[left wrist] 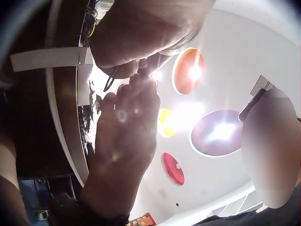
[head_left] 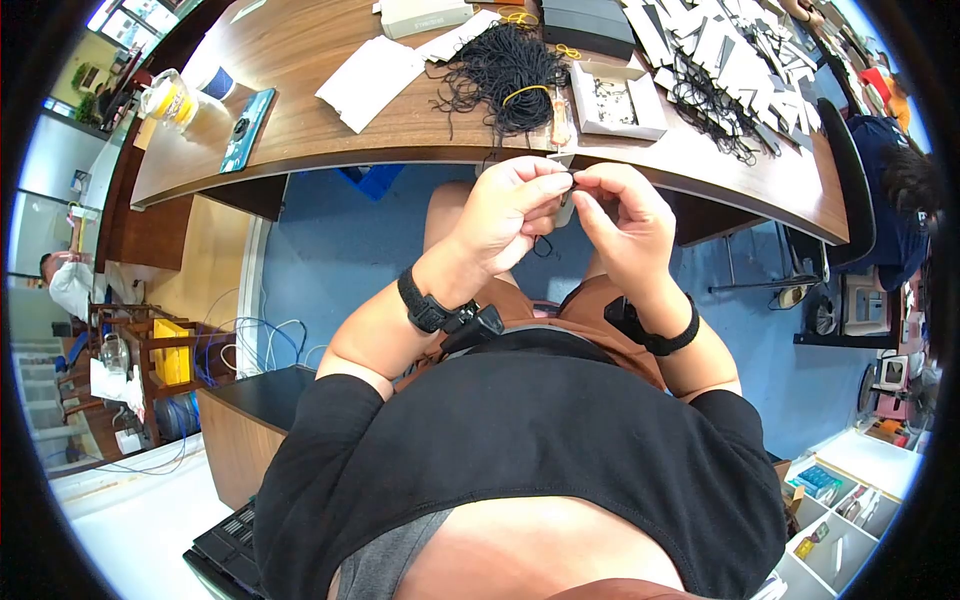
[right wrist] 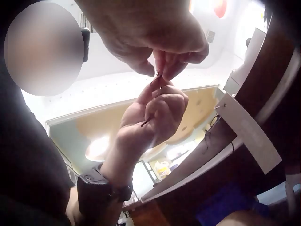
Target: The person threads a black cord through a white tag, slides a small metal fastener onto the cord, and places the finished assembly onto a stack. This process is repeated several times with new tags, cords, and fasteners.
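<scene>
In front of the desk edge, my left hand (head_left: 505, 215) and right hand (head_left: 637, 225) meet at the fingertips. Between them they pinch a thin black cord (left wrist: 109, 80); a loop of it shows below the fingers in the left wrist view. A short dark end of cord pokes out by the curled left fingers in the right wrist view. Most of the cord is hidden by the fingers. A white card strip (right wrist: 249, 134) juts from the desk edge close to the hands. Behind them lies a heap of black cords (head_left: 505, 75).
On the wooden desk (head_left: 300, 95) stand an open white box (head_left: 640, 125) of small parts and an orange-handled tool (head_left: 560, 120). White tags (head_left: 740, 60) pile up at right; a white sheet (head_left: 370, 80) and a teal phone-shaped object (head_left: 247, 130) lie left. A blue bin (head_left: 372, 183) sits below.
</scene>
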{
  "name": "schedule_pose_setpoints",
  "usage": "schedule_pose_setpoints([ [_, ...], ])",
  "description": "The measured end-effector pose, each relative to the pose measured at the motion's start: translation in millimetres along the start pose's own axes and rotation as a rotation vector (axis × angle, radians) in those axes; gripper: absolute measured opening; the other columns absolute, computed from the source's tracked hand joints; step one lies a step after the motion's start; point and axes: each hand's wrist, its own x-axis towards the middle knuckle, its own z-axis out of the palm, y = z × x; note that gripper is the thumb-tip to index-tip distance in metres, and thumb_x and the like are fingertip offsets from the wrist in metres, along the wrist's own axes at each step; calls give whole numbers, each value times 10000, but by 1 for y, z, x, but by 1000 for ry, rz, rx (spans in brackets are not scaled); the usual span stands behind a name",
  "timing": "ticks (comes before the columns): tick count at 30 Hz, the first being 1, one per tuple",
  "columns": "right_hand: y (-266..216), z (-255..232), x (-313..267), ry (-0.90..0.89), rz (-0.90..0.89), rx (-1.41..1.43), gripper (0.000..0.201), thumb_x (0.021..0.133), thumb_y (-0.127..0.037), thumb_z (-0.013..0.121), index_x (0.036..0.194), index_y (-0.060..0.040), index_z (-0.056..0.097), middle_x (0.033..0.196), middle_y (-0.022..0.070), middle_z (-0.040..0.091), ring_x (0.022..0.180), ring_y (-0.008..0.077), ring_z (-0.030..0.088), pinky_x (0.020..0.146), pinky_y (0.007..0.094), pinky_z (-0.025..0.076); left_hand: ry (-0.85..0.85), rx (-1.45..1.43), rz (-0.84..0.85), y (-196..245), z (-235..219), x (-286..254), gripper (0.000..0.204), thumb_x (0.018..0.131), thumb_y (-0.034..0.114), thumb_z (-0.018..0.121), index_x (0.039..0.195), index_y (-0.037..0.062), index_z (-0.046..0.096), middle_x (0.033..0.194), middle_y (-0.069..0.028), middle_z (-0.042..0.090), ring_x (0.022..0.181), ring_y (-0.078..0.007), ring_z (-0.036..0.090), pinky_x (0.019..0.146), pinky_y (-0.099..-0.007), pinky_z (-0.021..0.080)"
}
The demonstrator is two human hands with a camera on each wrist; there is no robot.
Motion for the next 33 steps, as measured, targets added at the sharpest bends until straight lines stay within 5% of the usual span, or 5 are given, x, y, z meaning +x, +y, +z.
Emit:
schedule_pose_setpoints([
  [7, 4, -6, 8, 31, -305, -337, 162, 707, 15, 700, 850, -32, 638, 760, 70, 617, 682, 158, 595, 638, 257, 481, 22, 169, 80, 0, -4, -1, 113, 855, 69, 617, 933, -10, 635, 730, -15, 589, 524, -20, 398, 450, -162, 298],
  [13, 1, -14, 7, -62, -37, -129, 100, 734, 18, 652, 792, -27, 585, 707, 26, 569, 635, 104, 544, 612, 228, 454, 62, 461, 132, 6, 13, -7, 102, 824, 49, 629, 894, -17, 664, 736, -9, 616, 589, -40, 488, 532, -184, 390],
  [17, 7, -21, 4, -91, 355, 482, 62, 809, -15, 614, 854, -21, 572, 779, -21, 552, 695, 43, 501, 626, 194, 429, 104, 583, 176, 3, 9, -4, 118, 830, 67, 635, 898, -22, 672, 707, 6, 612, 618, -38, 502, 547, -190, 403],
  [23, 13, -24, 3, -92, 357, 474, 37, 829, -37, 597, 848, -27, 568, 786, -4, 555, 703, 49, 494, 637, 195, 417, 118, 589, 174, 1, 18, -5, 128, 826, 74, 646, 894, -32, 671, 669, 27, 580, 587, -13, 459, 515, -180, 368],
  [33, 36, -22, 1, -109, 680, 1043, 129, 875, -106, 566, 974, -28, 593, 808, 20, 581, 710, 79, 509, 650, 200, 417, 178, 660, 231, 0, 8, 0, 108, 823, 82, 647, 835, -25, 651, 661, 23, 584, 570, -17, 465, 514, -179, 381],
])
